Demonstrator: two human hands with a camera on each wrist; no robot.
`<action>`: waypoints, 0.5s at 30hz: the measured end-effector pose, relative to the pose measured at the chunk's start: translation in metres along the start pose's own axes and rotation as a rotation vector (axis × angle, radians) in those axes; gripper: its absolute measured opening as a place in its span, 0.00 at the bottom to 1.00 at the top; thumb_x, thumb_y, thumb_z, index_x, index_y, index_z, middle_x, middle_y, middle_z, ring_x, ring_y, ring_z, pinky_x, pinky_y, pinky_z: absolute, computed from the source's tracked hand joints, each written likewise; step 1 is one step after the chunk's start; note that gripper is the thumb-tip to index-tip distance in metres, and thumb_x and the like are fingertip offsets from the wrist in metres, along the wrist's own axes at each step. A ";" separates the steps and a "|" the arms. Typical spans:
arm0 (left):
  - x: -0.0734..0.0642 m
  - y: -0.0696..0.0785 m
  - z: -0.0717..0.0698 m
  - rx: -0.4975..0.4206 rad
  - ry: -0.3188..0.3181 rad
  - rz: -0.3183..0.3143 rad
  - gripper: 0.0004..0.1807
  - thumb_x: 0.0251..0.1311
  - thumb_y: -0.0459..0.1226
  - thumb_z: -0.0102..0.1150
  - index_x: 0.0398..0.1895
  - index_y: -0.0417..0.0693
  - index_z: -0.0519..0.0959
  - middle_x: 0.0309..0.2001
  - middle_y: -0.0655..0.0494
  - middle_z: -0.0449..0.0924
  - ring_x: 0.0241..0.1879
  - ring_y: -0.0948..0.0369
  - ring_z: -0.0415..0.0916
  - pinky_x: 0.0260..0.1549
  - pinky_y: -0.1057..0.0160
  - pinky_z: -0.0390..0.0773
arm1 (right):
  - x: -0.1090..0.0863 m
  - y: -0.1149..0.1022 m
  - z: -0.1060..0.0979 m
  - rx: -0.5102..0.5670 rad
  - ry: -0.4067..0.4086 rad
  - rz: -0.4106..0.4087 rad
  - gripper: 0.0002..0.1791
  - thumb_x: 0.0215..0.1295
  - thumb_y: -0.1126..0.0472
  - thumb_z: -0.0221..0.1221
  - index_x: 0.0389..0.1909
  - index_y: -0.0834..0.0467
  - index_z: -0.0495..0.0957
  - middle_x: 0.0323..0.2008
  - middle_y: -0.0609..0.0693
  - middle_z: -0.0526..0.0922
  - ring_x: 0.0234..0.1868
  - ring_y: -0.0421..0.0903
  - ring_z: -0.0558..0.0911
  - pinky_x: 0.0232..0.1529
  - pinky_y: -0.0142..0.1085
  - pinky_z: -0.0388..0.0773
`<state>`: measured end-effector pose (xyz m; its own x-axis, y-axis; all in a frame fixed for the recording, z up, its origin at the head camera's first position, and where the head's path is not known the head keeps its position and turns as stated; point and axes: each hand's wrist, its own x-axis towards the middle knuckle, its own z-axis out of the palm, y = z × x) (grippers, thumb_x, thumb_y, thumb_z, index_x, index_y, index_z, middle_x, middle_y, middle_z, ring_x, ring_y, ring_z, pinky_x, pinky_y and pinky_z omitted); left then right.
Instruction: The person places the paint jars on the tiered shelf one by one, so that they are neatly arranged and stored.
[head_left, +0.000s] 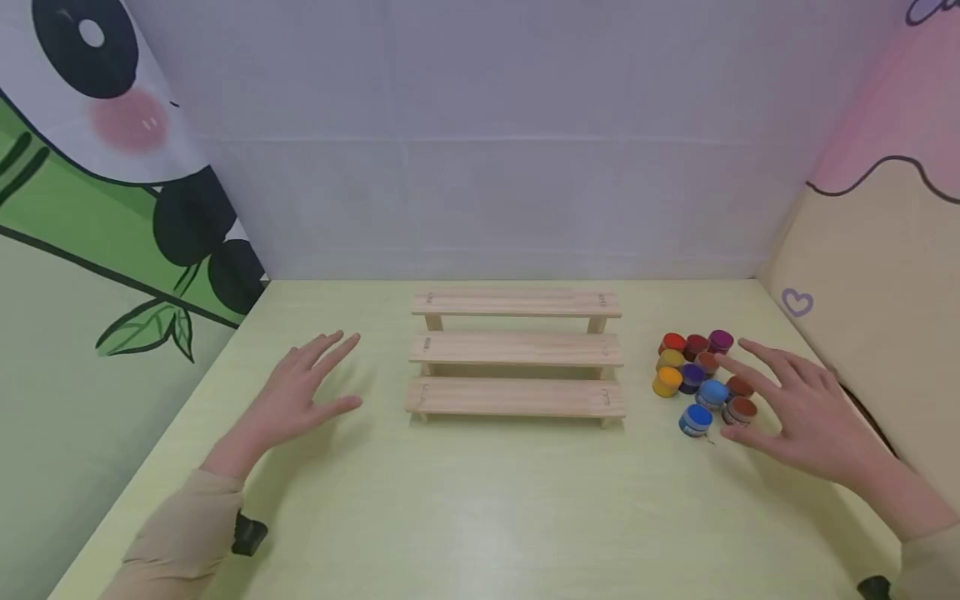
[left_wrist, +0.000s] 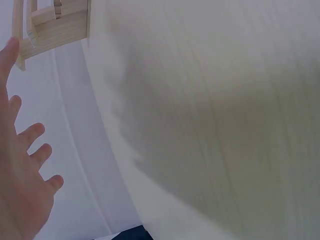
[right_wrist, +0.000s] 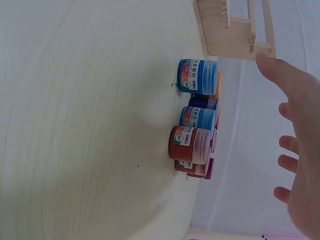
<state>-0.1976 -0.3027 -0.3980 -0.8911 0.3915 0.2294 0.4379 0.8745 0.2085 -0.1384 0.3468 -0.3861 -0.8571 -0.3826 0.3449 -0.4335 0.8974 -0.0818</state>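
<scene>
My left hand (head_left: 303, 396) hovers above the left side of the table, fingers spread, holding nothing. On the other side my right hand (head_left: 806, 412) is held over the right edge of a cluster of small paint jars, its fingers apart and nothing in them. Among the jars are a blue jar (head_left: 696, 420) at the front, a lighter blue jar (head_left: 712, 394), a brown jar (head_left: 740, 411), an orange-yellow jar (head_left: 667, 382) and a red jar (head_left: 672, 343). Between the hands stands a three-step wooden rack (head_left: 516, 396) with bare shelves. In the right wrist view, the brown jar (right_wrist: 189, 145) shows its label.
The pale wooden table (head_left: 480, 508) ends at a whitish back wall (head_left: 480, 192). Printed panels flank it, a green-and-white one (head_left: 97, 275) at left and a pink-and-beige one (head_left: 885, 275) at right. A dark wrist strap piece (head_left: 249, 534) sits by the left sleeve.
</scene>
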 end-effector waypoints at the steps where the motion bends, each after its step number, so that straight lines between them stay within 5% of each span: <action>1: 0.000 0.000 0.003 -0.009 -0.010 0.001 0.48 0.57 0.58 0.65 0.78 0.65 0.52 0.75 0.43 0.57 0.73 0.37 0.54 0.67 0.30 0.53 | 0.000 0.000 0.001 -0.001 0.004 -0.007 0.52 0.45 0.41 0.74 0.74 0.39 0.61 0.72 0.56 0.61 0.64 0.66 0.62 0.57 0.68 0.57; 15: 0.008 0.013 0.026 -0.182 -0.152 -0.071 0.47 0.62 0.58 0.60 0.79 0.69 0.48 0.74 0.45 0.61 0.72 0.40 0.59 0.65 0.32 0.63 | -0.003 -0.004 0.021 0.038 0.049 -0.091 0.47 0.44 0.48 0.75 0.69 0.45 0.69 0.65 0.55 0.71 0.62 0.60 0.65 0.53 0.58 0.61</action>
<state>-0.2015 -0.2808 -0.4181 -0.9219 0.3817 0.0659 0.3758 0.8405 0.3902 -0.1403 0.3395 -0.4062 -0.7995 -0.4503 0.3976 -0.5200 0.8501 -0.0827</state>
